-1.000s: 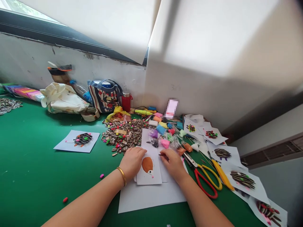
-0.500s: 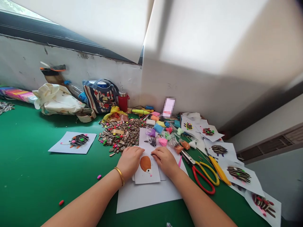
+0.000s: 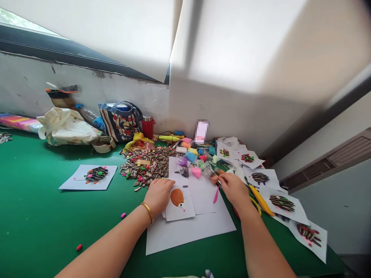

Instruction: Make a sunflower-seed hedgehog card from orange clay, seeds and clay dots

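Note:
On the left edge of a small white card [image 3: 188, 212] my left hand [image 3: 159, 195] lies with its fingers stretched out. The card carries a brown clay hedgehog body [image 3: 177, 197] with a white face, a black eye and a pink nose at its lower right. Above the body, near the card's top edge, is a small dark piece of clay [image 3: 185, 186]. My right hand [image 3: 235, 189] is off to the right, fingertips closed at the edge of a small bag of brown clay [image 3: 214, 179]. Its wrist and palm partly cover the scissors [image 3: 255, 206].
Striped sunflower seeds [image 3: 153, 166] lie heaped behind my left hand, beside coloured clay bags [image 3: 190, 156]. A pink clay tool [image 3: 216, 195] rests on a larger white sheet [image 3: 197, 235]. A yellow cutter [image 3: 262, 200] and finished seed hedgehog cards [image 3: 290, 204] line the right side.
My right hand has left the card's upper right and moved right to the brown clay bag. The dark piece now shows on the card. My left hand stays on the card.

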Demonstrator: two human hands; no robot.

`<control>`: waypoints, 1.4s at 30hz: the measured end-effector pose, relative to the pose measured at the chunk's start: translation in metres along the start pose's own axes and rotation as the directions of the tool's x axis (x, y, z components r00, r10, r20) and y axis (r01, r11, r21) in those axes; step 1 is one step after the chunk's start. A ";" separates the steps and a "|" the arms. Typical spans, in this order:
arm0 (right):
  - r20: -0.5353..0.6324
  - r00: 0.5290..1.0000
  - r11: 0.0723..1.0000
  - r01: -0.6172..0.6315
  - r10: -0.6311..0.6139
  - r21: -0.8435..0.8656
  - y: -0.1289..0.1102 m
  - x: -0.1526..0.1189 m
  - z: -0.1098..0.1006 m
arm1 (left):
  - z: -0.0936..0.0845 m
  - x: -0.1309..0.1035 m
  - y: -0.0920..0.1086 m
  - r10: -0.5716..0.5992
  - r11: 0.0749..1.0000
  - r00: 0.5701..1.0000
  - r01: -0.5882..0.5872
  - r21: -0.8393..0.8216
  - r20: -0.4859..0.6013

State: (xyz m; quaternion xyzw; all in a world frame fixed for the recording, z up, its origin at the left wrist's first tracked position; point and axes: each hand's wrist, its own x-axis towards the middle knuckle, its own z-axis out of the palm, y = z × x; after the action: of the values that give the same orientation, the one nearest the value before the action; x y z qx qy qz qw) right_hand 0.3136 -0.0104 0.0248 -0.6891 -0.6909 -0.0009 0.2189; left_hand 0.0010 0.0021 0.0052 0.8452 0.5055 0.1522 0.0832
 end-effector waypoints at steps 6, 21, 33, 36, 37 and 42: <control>0.222 0.950 0.961 -0.173 0.221 -0.214 0.030 -0.014 -0.018 | -0.001 0.000 0.001 -0.005 1.000 1.000 0.005 0.010 -0.007; 0.169 0.985 0.968 0.013 0.030 -0.249 0.011 -0.038 0.003 | -0.002 0.000 0.002 -0.008 1.000 1.000 0.009 0.026 -0.009; 0.548 0.699 0.629 0.692 -0.459 -0.355 -0.013 -0.006 -0.003 | -0.004 0.001 0.002 -0.011 0.999 1.000 0.011 0.050 -0.003; 0.613 0.616 0.585 0.757 -0.494 -0.290 -0.011 0.003 -0.005 | -0.003 0.000 0.002 -0.006 0.999 1.000 0.007 0.053 -0.003; 0.620 0.602 0.578 0.768 -0.503 -0.276 -0.009 0.005 -0.006 | -0.003 0.000 0.002 -0.005 0.999 1.000 0.006 0.052 -0.006; 0.596 0.627 0.618 0.742 -0.501 -0.260 0.000 0.006 -0.010 | -0.004 -0.001 0.003 -0.010 0.999 1.000 0.010 0.044 0.004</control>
State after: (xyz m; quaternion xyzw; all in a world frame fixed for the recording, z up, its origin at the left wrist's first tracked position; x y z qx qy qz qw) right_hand 0.3170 -0.0080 0.0352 -0.4043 -0.8983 -0.0859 -0.1491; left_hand 0.0018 0.0002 0.0092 0.8446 0.5128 0.1390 0.0663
